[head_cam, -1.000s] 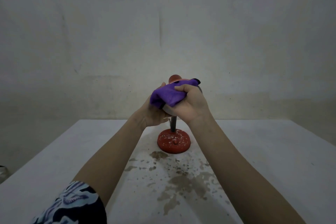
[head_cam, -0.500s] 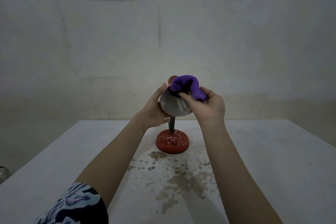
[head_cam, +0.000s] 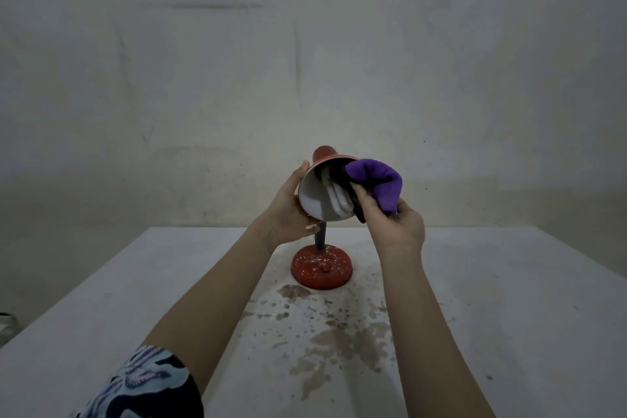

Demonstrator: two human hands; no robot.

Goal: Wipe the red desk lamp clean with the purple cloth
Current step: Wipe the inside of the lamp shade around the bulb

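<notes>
I am cupping the tilted shade of the red desk lamp in my left hand, fingers curled round its rim, with its white inside and the bulb facing me. My right hand is pinching the bunched purple cloth between thumb and fingers, holding it at the shade's right edge. The lamp's speckled base is standing on the stained tabletop — just below both hands.
</notes>
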